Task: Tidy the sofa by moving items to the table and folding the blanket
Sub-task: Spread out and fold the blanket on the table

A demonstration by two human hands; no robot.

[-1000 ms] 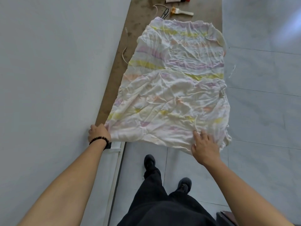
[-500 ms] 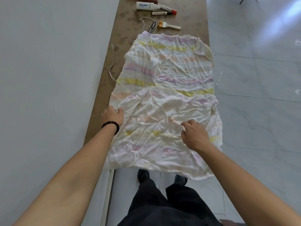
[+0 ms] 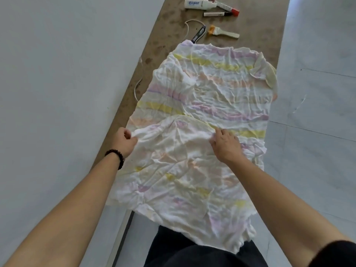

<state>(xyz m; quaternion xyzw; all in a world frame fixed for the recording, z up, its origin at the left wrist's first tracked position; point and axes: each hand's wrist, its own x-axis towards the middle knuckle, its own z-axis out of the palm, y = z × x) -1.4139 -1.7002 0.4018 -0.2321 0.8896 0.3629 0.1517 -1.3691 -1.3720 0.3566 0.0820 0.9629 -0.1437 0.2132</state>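
A wrinkled white blanket (image 3: 202,105) with pale yellow, pink and purple stripes lies spread along a narrow brown table (image 3: 165,29). Its near part is folded over onto itself and hangs off the table's near end. My left hand (image 3: 124,140), with a dark bead bracelet at the wrist, pinches the left end of the folded-over edge. My right hand (image 3: 225,144) grips the same edge further right, fingers curled into the cloth.
Beyond the blanket lie a white bottle (image 3: 198,4), a red-capped marker (image 3: 227,9), a second marker (image 3: 217,14), a small brush (image 3: 223,32), a dark tool (image 3: 199,34) and a white cord (image 3: 187,28). A wall runs along the left, tiled floor on the right.
Both hands moved from the blanket's near edge forward along the table, carrying the near part over so the fold reaches the middle. The view tilted forward too.
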